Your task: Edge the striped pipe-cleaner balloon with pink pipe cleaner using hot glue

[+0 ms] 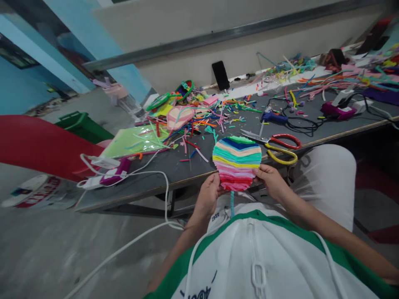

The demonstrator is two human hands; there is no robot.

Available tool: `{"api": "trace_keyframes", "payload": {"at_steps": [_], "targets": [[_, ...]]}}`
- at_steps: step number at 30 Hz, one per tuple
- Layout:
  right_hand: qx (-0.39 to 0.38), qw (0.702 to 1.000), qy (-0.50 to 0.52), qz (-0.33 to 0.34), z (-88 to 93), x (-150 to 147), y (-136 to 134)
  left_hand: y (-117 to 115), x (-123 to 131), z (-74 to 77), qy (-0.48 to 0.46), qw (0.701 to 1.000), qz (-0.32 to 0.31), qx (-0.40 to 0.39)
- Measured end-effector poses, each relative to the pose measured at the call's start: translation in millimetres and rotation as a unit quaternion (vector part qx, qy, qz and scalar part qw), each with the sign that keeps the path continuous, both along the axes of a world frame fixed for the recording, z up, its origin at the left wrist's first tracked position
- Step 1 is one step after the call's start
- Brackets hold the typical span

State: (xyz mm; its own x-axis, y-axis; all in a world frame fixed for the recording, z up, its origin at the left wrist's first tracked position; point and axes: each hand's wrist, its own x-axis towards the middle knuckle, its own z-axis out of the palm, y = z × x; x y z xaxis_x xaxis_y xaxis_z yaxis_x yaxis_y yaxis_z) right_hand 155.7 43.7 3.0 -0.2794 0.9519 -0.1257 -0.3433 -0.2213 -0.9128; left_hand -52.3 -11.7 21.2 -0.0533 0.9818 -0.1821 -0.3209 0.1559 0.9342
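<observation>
I hold a heart-shaped piece (237, 162) made of striped coloured felt bands: green, blue, cream, teal, yellow, pink and red. My left hand (208, 196) grips its lower left edge with closed fingers. My right hand (272, 179) pinches its lower right edge. A thin blue strand (232, 203) hangs from the bottom of the piece over my lap. The piece is held just in front of the table's near edge (187, 176).
Scissors (277, 145) with red and yellow handles lie on the grey table behind the piece. A blue glue gun (273, 118), a purple glue gun (112, 175), many felt scraps (199, 120), a phone (220, 75) and cables (165, 187) are around. A red chair (40, 145) stands left.
</observation>
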Motion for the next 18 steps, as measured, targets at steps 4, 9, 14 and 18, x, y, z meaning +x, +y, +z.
{"api": "trace_keyframes", "payload": {"at_steps": [4,9,14,18], "targets": [[-0.026,1.0,0.008,0.011,2.0,-1.1,-1.6,2.3,2.6,-5.8,0.034,0.999,0.033,0.024],[-0.053,0.998,0.033,0.021,0.4,-1.9,-2.4,3.5,4.9,-10.3,0.082,0.995,0.027,0.046],[-0.07,0.996,0.055,0.025,-2.7,-4.4,-1.9,2.6,7.6,-10.1,0.081,0.994,0.026,0.064],[-0.062,0.997,0.054,0.011,-2.2,-5.2,-2.4,0.5,4.5,-6.0,0.034,0.998,0.01,0.044]]}}
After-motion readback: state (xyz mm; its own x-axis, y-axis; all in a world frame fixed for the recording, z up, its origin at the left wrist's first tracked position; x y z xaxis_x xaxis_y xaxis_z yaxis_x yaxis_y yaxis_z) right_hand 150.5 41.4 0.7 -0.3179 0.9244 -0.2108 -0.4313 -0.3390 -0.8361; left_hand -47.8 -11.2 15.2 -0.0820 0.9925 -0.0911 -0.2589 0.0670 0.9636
